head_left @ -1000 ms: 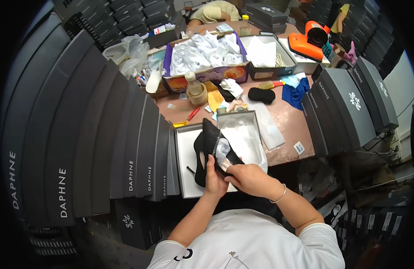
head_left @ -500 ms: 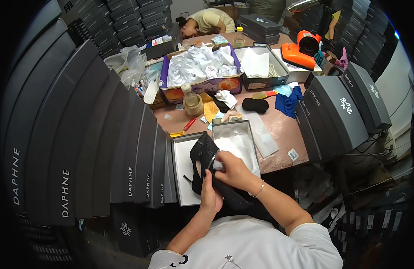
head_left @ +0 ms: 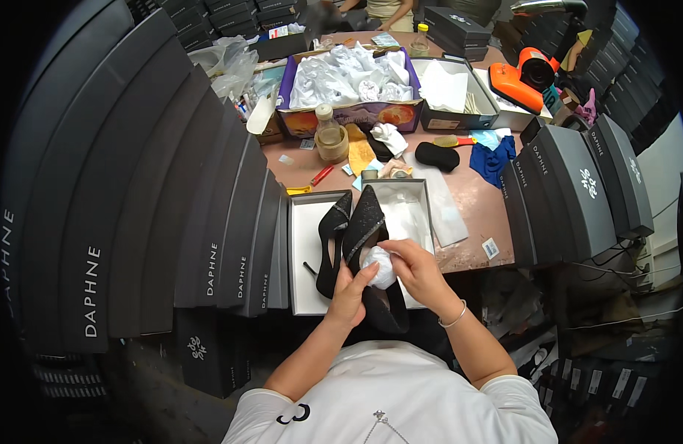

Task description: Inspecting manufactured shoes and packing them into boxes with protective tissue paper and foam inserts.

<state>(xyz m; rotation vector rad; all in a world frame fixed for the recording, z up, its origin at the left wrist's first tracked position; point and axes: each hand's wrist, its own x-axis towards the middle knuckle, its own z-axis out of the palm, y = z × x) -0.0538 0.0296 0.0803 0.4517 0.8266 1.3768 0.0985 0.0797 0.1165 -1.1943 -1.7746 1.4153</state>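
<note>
My left hand [head_left: 347, 297] grips a black pointed high-heeled shoe [head_left: 367, 214] with a glittery toe, which points away from me. At the shoe's opening, a crumpled ball of white tissue paper [head_left: 381, 269] is pinched in my right hand's [head_left: 421, 277] fingers, and my left thumb touches its side. A matching black shoe [head_left: 330, 240] lies just left, inside an open shoebox [head_left: 300, 244] with a white interior. Beside it is another open box half [head_left: 429, 214] lined with white tissue, partly hidden by the held shoe and my hands.
Tall stacks of dark shoeboxes [head_left: 160, 185] rise close on my left; more boxes [head_left: 556, 192] stand at right. Across the table are a purple carton of tissue balls [head_left: 412, 74], a grey box [head_left: 489, 122], a glass bottle [head_left: 330, 140], an orange blower [head_left: 515, 89] and a blue cloth [head_left: 492, 159].
The white tissue ball now shows fully between my hands at the shoe's opening. The held shoe has turned toe-away. The view has shifted, and the person across the table is no longer bent over it.
</note>
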